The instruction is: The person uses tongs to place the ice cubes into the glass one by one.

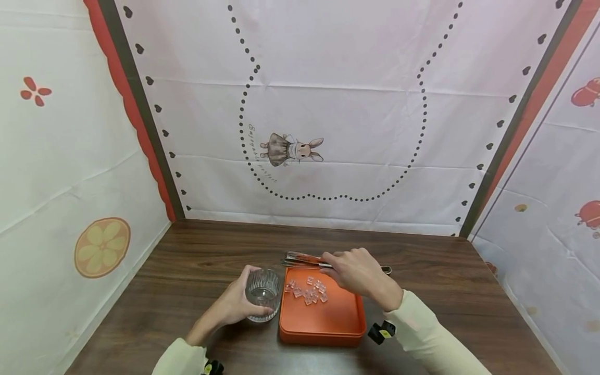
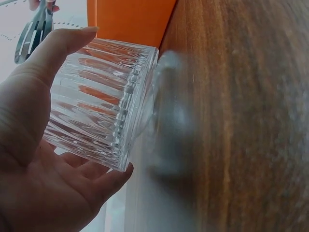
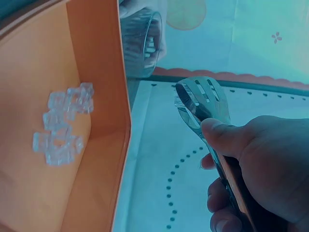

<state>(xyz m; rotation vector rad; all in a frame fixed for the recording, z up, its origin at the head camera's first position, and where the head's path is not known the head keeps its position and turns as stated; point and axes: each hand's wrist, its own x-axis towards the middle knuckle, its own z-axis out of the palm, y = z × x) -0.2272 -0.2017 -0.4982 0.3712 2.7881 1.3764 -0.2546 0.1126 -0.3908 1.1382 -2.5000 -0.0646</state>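
My left hand [image 1: 230, 301] grips a clear ribbed glass [image 1: 263, 286], thumb on the near side and fingers round the far side. The glass stands just left of an orange tray [image 1: 323, 320]. My right hand [image 1: 358, 273] holds metal tongs [image 1: 304, 259] over the tray's far edge, their slotted heads pointing left. Between the tong heads in the right wrist view sits a small clear cube [image 3: 178, 100]. Several clear ice-like cubes [image 1: 308, 297] lie in the left part of the tray. In the left wrist view the glass [image 2: 96, 96] shows its thick base close to the table.
The dark wooden table [image 1: 422, 317] carries the tray and glass. A white printed cloth [image 1: 347, 130] hangs behind it, with more patterned cloth [image 1: 42, 172] at the sides. The tray's raised wall [image 3: 101, 96] stands between the loose cubes and the glass.
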